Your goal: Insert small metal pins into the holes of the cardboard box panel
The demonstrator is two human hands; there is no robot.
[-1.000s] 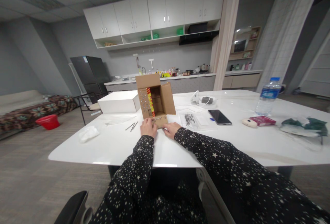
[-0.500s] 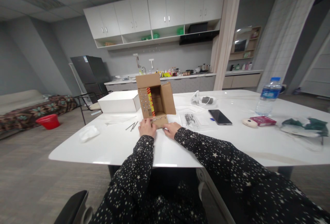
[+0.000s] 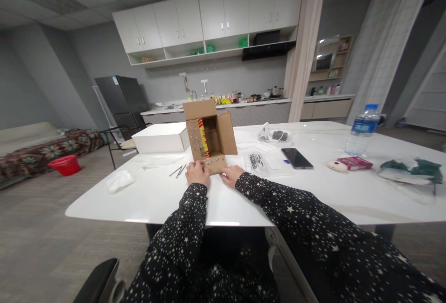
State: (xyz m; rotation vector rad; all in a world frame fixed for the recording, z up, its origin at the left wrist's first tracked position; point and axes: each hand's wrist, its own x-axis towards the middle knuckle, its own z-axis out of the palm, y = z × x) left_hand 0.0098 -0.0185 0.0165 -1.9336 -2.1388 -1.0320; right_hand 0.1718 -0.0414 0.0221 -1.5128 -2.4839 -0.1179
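A small cardboard box [image 3: 227,134] stands on the white table with its flaps spread and its opening facing me. Shiny small studs dot the left and front flaps, and red-yellow tape runs along the left one. My left hand [image 3: 197,174] is closed on the left part of the front flap [image 3: 216,165], its fingertips partly hidden. At that flap's right corner, my right hand [image 3: 232,175] grips the cardboard edge with bent fingers. Several long metal nails or screws [image 3: 179,171] lie just left of my left hand. Right of the box is a clear bag [image 3: 257,162] of small dark metal pieces.
A white box [image 3: 160,137] sits behind to the left, with a crumpled white tissue [image 3: 120,181] nearer me. Rightward lie a phone [image 3: 297,158], a pink box [image 3: 355,163], a water bottle [image 3: 363,131] and a green-and-white bundle [image 3: 411,171]. A white corded device [image 3: 275,134] is behind.
My left hand has shifted very slightly left along the flap. The cardboard box and my right hand stay practically in place.
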